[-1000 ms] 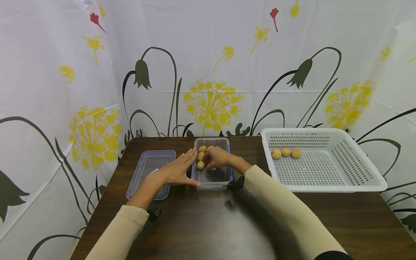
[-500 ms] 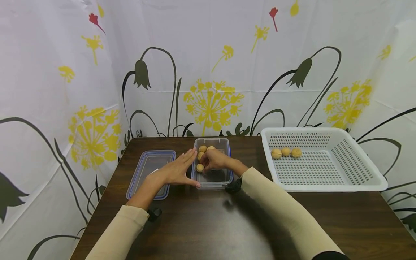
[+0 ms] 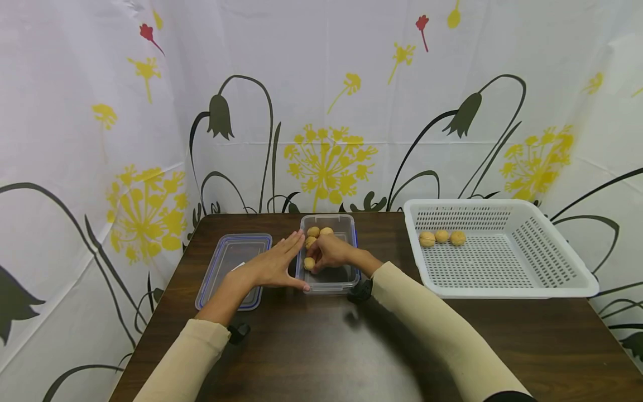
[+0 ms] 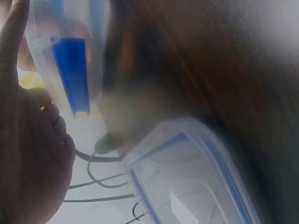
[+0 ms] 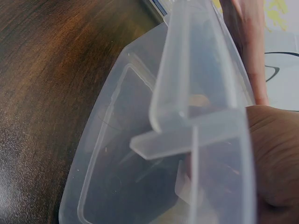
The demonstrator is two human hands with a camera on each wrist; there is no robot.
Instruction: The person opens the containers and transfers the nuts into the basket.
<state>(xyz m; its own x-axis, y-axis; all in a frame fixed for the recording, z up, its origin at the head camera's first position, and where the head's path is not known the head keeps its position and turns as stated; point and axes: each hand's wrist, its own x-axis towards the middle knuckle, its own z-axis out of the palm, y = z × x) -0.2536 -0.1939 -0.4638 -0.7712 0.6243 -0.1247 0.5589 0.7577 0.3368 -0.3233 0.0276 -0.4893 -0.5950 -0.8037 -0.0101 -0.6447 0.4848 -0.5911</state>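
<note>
A clear plastic food container (image 3: 329, 289) with blue side clips stands at the table's back middle. Several walnuts lie inside, among them a back-left walnut (image 3: 313, 231) and a walnut beside it (image 3: 326, 230). Reaching in from the right, my right hand (image 3: 332, 250) has its fingertips around the nearest walnut (image 3: 309, 263), low along the left wall. My left hand (image 3: 273, 262) lies against the container's left side, fingers straight, with the thumb at the near left corner. In the right wrist view the container wall (image 5: 107, 126) blurs what the right fingers hold.
A clear lid with a blue seal (image 3: 236, 245) lies left of the container, partly under the left forearm. To the right stands a white perforated basket (image 3: 507, 291) holding several walnuts (image 3: 442, 236). A flower-printed curtain (image 3: 321, 84) hangs behind the dark wooden table (image 3: 321, 346).
My right hand has shifted slightly left and toward me inside the container, and the nearest walnut has moved a little toward me with it. The left hand stays in place.
</note>
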